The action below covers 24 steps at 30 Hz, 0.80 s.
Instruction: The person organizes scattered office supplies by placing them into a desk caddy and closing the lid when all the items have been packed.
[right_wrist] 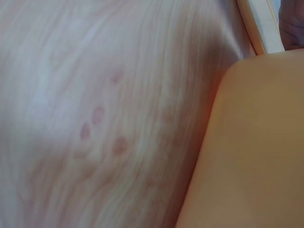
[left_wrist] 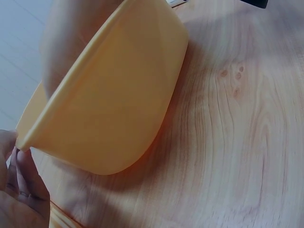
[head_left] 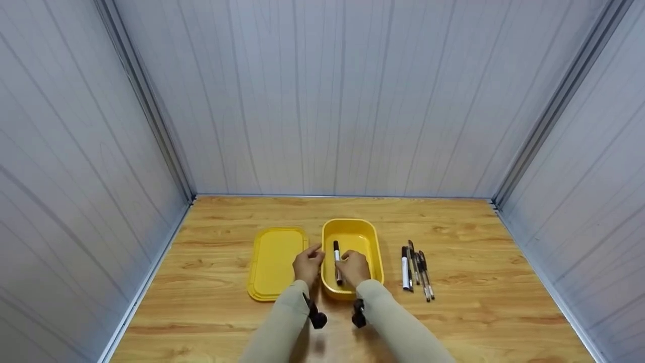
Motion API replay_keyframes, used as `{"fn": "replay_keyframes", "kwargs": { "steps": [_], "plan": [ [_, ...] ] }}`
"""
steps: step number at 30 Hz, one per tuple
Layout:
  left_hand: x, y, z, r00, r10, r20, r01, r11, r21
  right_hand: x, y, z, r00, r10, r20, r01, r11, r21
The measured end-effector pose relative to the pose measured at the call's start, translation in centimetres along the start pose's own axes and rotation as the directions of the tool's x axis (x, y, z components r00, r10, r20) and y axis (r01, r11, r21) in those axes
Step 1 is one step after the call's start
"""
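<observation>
A yellow plastic box (head_left: 355, 233) stands uncovered on the wooden table, and its outer wall fills much of both wrist views. My left hand (head_left: 307, 264) is at its left side; in the left wrist view the thumb and fingers pinch the rim. Over the inside of the box, my right hand (head_left: 357, 267) has bent fingers at the middle of a marker (head_left: 336, 250) with a black cap and white barrel. That marker lies lengthwise along the left wall, cap away from me. The right fingertips are partly hidden by the hand.
Left of the box lies a flat yellow lid (head_left: 276, 259). On the right, another black-capped white marker (head_left: 405, 269) lies beside several slim pens (head_left: 423, 269) with black caps. Pale panels (head_left: 322, 101) wall the table (head_left: 211, 312) at the back and sides.
</observation>
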<state>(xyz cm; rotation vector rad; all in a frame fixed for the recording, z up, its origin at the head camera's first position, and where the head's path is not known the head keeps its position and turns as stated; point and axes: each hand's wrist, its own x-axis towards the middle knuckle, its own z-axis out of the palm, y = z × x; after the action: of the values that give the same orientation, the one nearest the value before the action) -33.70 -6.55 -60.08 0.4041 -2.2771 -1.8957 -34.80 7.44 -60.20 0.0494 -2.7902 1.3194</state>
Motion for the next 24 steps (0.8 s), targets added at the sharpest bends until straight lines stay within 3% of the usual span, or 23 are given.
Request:
{"fn": "replay_keyframes", "kwargs": {
  "steps": [9, 14, 19, 24],
  "plan": [
    [-0.1, 0.3, -0.1, 1.000, -0.003, 0.017, 0.003, 0.999, -0.035, 0.5, -0.5, -1.8, 0.998, -0.016, -0.065, 0.009, 0.995, -0.100],
    [-0.1, 0.2, -0.3, 1.000, -0.007, 0.014, 0.008, 1.000, -0.006, 0.8, -1.0, -3.3, 0.998, -0.036, -0.060, 0.031, 0.995, -0.096],
    [0.2, 0.2, -0.4, 0.999, -0.040, 0.014, 0.040, 0.999, -0.036, 1.7, -1.8, -5.1, 0.997, -0.037, -0.066, 0.033, 0.997, -0.066],
    [0.5, 0.4, -0.5, 1.000, -0.029, 0.004, 0.030, 0.999, -0.024, 2.8, -1.8, -7.2, 0.998, -0.029, -0.061, 0.025, 0.998, -0.057]
  ]
}}
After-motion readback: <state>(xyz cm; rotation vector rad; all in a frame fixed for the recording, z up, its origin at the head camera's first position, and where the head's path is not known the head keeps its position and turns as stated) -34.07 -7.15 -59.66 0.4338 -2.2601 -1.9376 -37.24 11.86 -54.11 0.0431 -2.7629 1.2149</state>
